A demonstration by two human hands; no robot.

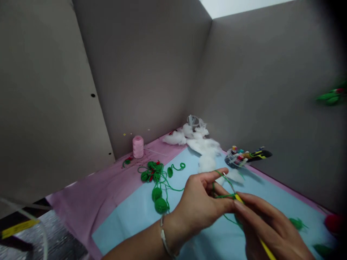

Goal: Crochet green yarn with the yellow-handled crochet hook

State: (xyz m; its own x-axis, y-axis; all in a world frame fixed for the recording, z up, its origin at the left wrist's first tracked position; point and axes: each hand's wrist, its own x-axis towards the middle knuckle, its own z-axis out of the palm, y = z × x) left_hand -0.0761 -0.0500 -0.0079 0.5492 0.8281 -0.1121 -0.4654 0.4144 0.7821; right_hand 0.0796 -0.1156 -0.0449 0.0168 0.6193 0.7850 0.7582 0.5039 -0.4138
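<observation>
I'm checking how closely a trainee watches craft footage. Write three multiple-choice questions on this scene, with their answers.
1. Where does the pink thread spool stand?
A) In a hand
B) On the pink cloth, near the back wall
C) Among the cotton stuffing

2. What colour is the handle of the crochet hook in the right hand?
A) Red
B) Green
C) Yellow

3. What is the left hand doing?
A) Holding green yarn in its fingers
B) Lying flat and empty
C) Gripping the spool

Answers:
1. B: the spool stands upright on the pink cloth.
2. C: yellow shows beyond the right hand's fingers.
3. A: the yarn runs through the left hand's fingers.
</observation>
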